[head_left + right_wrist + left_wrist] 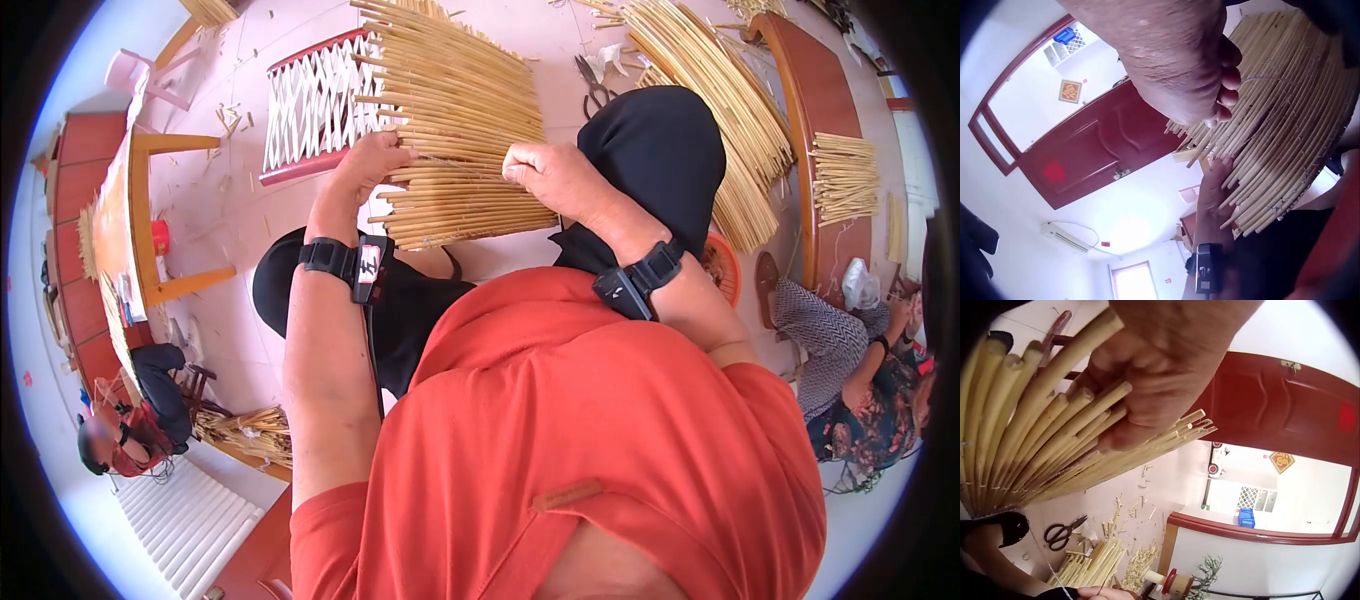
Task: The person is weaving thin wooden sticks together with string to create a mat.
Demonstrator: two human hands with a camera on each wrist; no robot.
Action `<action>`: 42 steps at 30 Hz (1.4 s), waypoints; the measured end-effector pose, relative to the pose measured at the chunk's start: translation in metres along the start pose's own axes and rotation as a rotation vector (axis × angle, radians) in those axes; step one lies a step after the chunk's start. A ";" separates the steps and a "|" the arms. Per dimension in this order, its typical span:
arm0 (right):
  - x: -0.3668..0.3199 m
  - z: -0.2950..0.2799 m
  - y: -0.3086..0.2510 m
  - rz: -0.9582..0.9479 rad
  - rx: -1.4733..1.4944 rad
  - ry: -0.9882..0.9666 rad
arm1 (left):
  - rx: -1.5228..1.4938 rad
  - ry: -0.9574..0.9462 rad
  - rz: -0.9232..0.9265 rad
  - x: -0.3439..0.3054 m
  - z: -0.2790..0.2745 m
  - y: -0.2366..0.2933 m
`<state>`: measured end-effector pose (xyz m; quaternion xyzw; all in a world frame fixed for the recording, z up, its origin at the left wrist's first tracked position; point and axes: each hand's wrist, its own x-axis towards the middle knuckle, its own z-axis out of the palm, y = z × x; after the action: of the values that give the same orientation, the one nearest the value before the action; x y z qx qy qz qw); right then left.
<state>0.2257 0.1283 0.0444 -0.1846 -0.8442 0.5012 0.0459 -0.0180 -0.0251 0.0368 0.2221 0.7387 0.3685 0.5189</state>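
A mat of straw-coloured reed stalks (455,110), stitched together with thread, spreads over the person's lap. My left hand (372,162) grips its left edge, fingers around the stalk ends; in the left wrist view the left hand (1154,381) hides part of them. Over the mat's right side, my right hand (562,180) has its fingers curled and pinches a thin thread (1260,79). That thread runs over the stalks in the right wrist view. A fine needle-like tip shows below the fingertips of the right hand (1172,62).
A folding stool with white webbing (318,105) stands beyond the left hand. Black-handled scissors (594,88) lie on the floor near a large pile of reeds (715,120). A wooden bench (815,90) carries another bundle (845,178). Other people sit at both sides.
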 end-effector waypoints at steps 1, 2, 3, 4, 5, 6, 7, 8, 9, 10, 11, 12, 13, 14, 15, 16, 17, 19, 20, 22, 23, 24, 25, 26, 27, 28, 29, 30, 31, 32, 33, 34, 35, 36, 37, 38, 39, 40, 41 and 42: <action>-0.001 0.001 0.000 -0.001 -0.003 -0.007 | -0.007 0.003 -0.001 -0.004 0.002 0.001; -0.001 0.001 -0.001 -0.036 0.036 0.037 | 0.045 0.029 0.015 -0.009 0.003 0.004; 0.000 0.001 -0.003 -0.075 0.075 0.082 | 0.099 0.058 0.034 -0.013 0.001 0.004; -0.001 0.000 -0.005 -0.089 0.072 0.079 | 0.006 0.070 0.092 -0.018 0.001 -0.002; -0.002 -0.002 -0.009 -0.076 0.137 0.094 | 0.005 0.084 0.102 -0.023 -0.003 -0.007; -0.002 -0.004 -0.013 -0.070 0.200 0.110 | 0.079 0.108 0.124 -0.029 -0.011 -0.011; -0.001 -0.005 -0.016 -0.098 0.193 0.108 | 0.154 0.135 0.147 -0.038 -0.017 -0.008; -0.002 -0.004 -0.018 -0.073 0.322 0.118 | 0.111 0.126 0.165 -0.050 -0.023 -0.008; -0.003 -0.004 -0.021 -0.045 0.452 0.124 | 0.113 0.151 0.180 -0.067 -0.024 -0.001; -0.003 -0.006 -0.031 -0.064 0.394 0.106 | -0.028 0.161 0.226 -0.086 -0.023 0.009; -0.003 -0.005 -0.040 -0.095 0.390 0.100 | -0.165 0.169 0.274 -0.104 -0.024 0.017; -0.003 -0.002 -0.049 -0.220 0.388 0.138 | -0.246 0.184 0.288 -0.121 -0.029 0.019; -0.002 -0.001 -0.060 -0.348 0.386 0.174 | -0.240 0.210 0.310 -0.135 -0.034 0.017; -0.004 -0.006 -0.073 -0.406 0.363 0.131 | -0.336 0.255 0.395 -0.148 -0.039 0.014; -0.007 -0.008 -0.084 -0.493 0.348 0.178 | -0.431 0.300 0.483 -0.159 -0.043 0.013; -0.009 -0.009 -0.098 -0.576 0.387 0.210 | -0.463 0.343 0.559 -0.170 -0.047 0.014; -0.013 -0.010 -0.112 -0.657 0.431 0.241 | -0.457 0.373 0.579 -0.176 -0.051 0.010; -0.025 -0.015 -0.142 -0.674 0.566 0.270 | -0.644 0.456 0.776 -0.183 -0.062 0.003; -0.026 -0.017 -0.150 -0.738 0.553 0.279 | -0.684 0.476 0.863 -0.187 -0.063 0.005; -0.029 -0.019 -0.152 -0.754 0.504 0.312 | -0.776 0.556 0.945 -0.189 -0.062 0.010; -0.030 -0.019 -0.153 -0.745 0.516 0.311 | -0.825 0.608 1.008 -0.187 -0.063 0.018; -0.030 -0.017 -0.152 -0.736 0.525 0.301 | -0.809 0.634 1.050 -0.185 -0.069 0.023; -0.032 -0.015 -0.148 -0.718 0.535 0.292 | -0.814 0.715 1.057 -0.182 -0.074 0.025; -0.031 -0.012 -0.147 -0.708 0.543 0.297 | -0.827 0.793 1.055 -0.182 -0.084 0.024; -0.031 -0.010 -0.147 -0.725 0.544 0.286 | -0.825 0.807 1.069 -0.182 -0.097 0.021; -0.031 -0.009 -0.146 -0.702 0.543 0.285 | -0.622 0.977 1.074 -0.180 -0.111 0.021; -0.034 -0.008 -0.145 -0.667 0.539 0.286 | -0.419 1.133 1.056 -0.177 -0.122 0.019; -0.035 -0.006 -0.150 -0.653 0.546 0.327 | -0.215 1.264 1.000 -0.183 -0.131 0.025; -0.039 -0.007 -0.148 -0.640 0.532 0.325 | -0.232 1.257 0.991 -0.181 -0.142 0.023; -0.042 -0.010 -0.145 -0.605 0.532 0.309 | -0.063 1.351 0.790 -0.179 -0.153 0.019; -0.044 -0.013 -0.142 -0.573 0.534 0.294 | 0.109 1.429 0.584 -0.176 -0.157 0.017; -0.043 -0.012 -0.139 -0.584 0.521 0.331 | 0.274 1.528 0.559 -0.177 -0.152 0.021; -0.043 -0.014 -0.137 -0.576 0.510 0.333 | 0.263 1.519 0.559 -0.166 -0.160 0.011; -0.044 -0.017 -0.134 -0.529 0.496 0.365 | 0.464 1.593 0.691 -0.150 -0.172 -0.007; -0.047 -0.019 -0.130 -0.469 0.477 0.399 | 0.662 1.647 0.821 -0.142 -0.171 -0.017; -0.046 -0.021 -0.126 -0.409 0.522 0.426 | 0.636 1.611 0.809 -0.134 -0.165 -0.031; -0.042 -0.022 -0.118 -0.390 0.587 0.455 | 0.697 1.496 0.838 -0.132 -0.156 -0.032; -0.037 -0.022 -0.108 -0.330 0.651 0.493 | 0.756 1.381 0.868 -0.127 -0.150 -0.037; -0.031 -0.022 -0.096 -0.273 0.716 0.536 | 0.730 1.352 0.868 -0.120 -0.148 -0.047; -0.025 -0.022 -0.082 -0.217 0.743 0.575 | 0.982 1.238 0.829 -0.114 -0.148 -0.059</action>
<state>0.2324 0.1024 0.1282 -0.1978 -0.5755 0.6897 0.3924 -0.1112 -0.1898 0.0878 0.4298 0.8214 0.2224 -0.3017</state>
